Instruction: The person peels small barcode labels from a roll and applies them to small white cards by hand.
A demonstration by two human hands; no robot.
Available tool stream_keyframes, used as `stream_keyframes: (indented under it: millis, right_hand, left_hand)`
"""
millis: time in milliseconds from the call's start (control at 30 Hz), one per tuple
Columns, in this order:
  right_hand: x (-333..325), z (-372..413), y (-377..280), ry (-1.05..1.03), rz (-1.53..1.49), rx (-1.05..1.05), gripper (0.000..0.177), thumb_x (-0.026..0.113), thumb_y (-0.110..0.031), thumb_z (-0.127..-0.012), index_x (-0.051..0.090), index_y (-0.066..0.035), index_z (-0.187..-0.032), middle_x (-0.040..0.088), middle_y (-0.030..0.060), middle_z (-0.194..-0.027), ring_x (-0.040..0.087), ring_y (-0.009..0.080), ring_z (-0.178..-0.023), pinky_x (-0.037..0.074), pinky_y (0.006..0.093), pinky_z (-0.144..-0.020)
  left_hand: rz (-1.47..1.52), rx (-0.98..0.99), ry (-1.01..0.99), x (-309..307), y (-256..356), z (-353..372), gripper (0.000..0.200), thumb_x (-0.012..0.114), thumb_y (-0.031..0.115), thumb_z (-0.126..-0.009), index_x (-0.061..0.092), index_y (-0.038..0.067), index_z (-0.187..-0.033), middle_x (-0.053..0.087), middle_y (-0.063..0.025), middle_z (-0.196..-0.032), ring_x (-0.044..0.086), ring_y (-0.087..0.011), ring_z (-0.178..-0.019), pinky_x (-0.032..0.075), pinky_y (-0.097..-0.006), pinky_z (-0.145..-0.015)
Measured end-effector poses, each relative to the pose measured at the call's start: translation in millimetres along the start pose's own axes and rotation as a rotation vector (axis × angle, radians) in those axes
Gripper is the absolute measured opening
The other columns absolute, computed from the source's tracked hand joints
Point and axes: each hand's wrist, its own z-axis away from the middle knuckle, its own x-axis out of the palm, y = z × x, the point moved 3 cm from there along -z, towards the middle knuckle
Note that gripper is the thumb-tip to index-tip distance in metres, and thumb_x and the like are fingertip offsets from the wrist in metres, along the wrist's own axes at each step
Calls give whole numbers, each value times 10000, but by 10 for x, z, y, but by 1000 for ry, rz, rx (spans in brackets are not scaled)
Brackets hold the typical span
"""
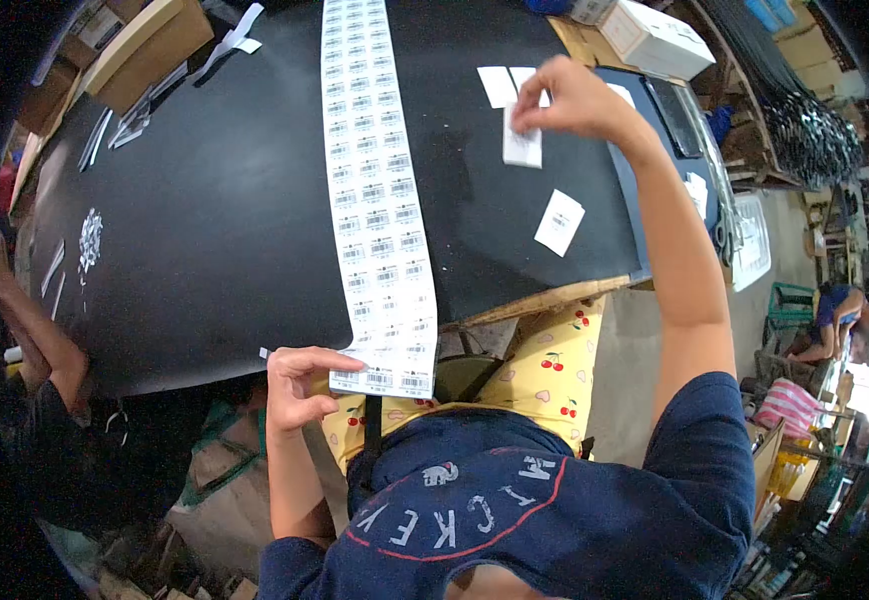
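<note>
left fingers (340,361): spreading open, index resting at the label strip's near end, thumb standing apart; no firm grip showing
right fingers (530,114): pinching the top of a white card (523,148), right of the strip
label strip (367,180): running from the counter's (235,200) far edge, end overhanging the near edge
strip risk: sliding off or creasing, overhang pulling against that light left hold
card risk: slipping or fanning if it's a stack; pinch is catching one end only
loose card (560,223): lying toward the near right corner, risking a knock from the right forearm (690,250)
cardboard box (150,50): sitting by the far left corner; can't tell contents
white box (658,40): sitting by the far right corner, looking closed; contents hidden
plastic basket (752,240): sitting beyond the right edge; contents unclear
</note>
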Motion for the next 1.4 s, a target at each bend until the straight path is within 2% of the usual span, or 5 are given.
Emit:
stream_keyframes:
  millis: [433, 633, 767, 1100, 1400]
  right_hand:
    - [576, 1152, 222, 163, -345, 353, 120, 739, -90, -677, 725, -10, -765, 683, 74, -685, 614, 117, -659, 472, 263, -640]
    - [713, 1211, 135, 425, -149, 272, 123, 759, -123, -639, 722, -41, -723, 684, 120, -683, 657, 245, -593, 521, 329, -629]
    - [779, 1297, 27, 476, 102, 310, 109, 745, -137, -678, 734, -79, -769, 671, 54, -729, 521, 245, -964, 389, 370, -855]
    - [936, 1420, -7, 665, 144, 358, 120, 770, -182, -663, 744, -144, -773, 608, 69, -1080, 461, 284, -1110, 331, 441, -926]
    - [977, 1512, -30, 753, 157, 252, 566, 722, -185, -753, 555, -111, -1289, 486, 97, -1350, 385, 313, -1268, 304, 445, -1013]
  left_hand:
    - [-174, -13, 73, 12, 7, 1, 680, 797, 536, -647, 687, -84, -901, 685, -132, -829, 663, -176, -745, 509, -266, -689]
    - [-181, 41, 80, 5, -83, 54, 471, 818, 285, -644, 698, -73, -924, 699, -121, -849, 664, -154, -752, 510, -249, -702]
    - [-217, 39, 67, 17, -72, 42, 395, 809, 208, -629, 713, -52, -910, 705, -119, -846, 657, -148, -733, 500, -241, -685]
    - [-207, 28, 46, 5, -51, 42, 287, 779, 136, -658, 719, -58, -860, 709, -130, -835, 660, -158, -748, 495, -251, -712]
    - [-290, -47, 77, 115, 19, 27, 463, 801, 380, -709, 717, -55, -844, 700, -119, -788, 650, -148, -697, 496, -244, -646]
